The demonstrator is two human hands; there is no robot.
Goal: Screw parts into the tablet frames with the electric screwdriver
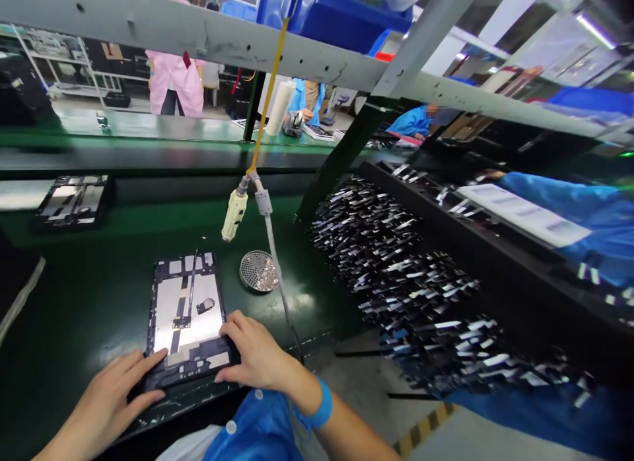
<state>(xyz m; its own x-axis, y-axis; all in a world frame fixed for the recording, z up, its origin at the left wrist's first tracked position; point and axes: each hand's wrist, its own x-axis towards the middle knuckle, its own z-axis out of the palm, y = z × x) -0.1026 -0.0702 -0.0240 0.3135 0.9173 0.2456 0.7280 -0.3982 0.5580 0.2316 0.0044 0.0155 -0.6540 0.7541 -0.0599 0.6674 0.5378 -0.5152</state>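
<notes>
Tablet (205, 329): lies flat left of the dish (249, 269) and a little nearer the person, back off, insides showing.
Its look: black frame around a bright silver plate, which glares towards the near end; pale patches along the far and near ends.
On the plate: a thin dark strip (191, 286) running lengthwise, a dark ribbon (176, 341), and a small black part (205, 306) on the side towards the dish.
Left hand (111, 391): open, thumb well apart from the fingers; a fingertip touches the tablet's near end, on the side away from the dish; nothing is grasped.
Right hand (255, 352): on the near side of the dish, half open, fingers bent against the tablet's edge, thumb apart by the near corner; it rests there without closing round anything.
Wristband (321, 405): light blue, on the right wrist.
Dish contents: small shiny bits (269, 276), too small to tell singly.
Driver (234, 214): pale yellow, hanging beyond the dish on a yellow strap (270, 98); a grey cable (270, 236) drops past the dish's right side.
Bench (99, 283): dark green, glossy, under the dish; a second tablet (74, 200) lies far left of it.
Strips (411, 269): dense dark and silver mass, right of the dish.
Room: beyond the dish, a grey beam (198, 35), a blue bin (337, 15), a person in pink (176, 81); far right, a co-worker's blue sleeve (545, 190).
</notes>
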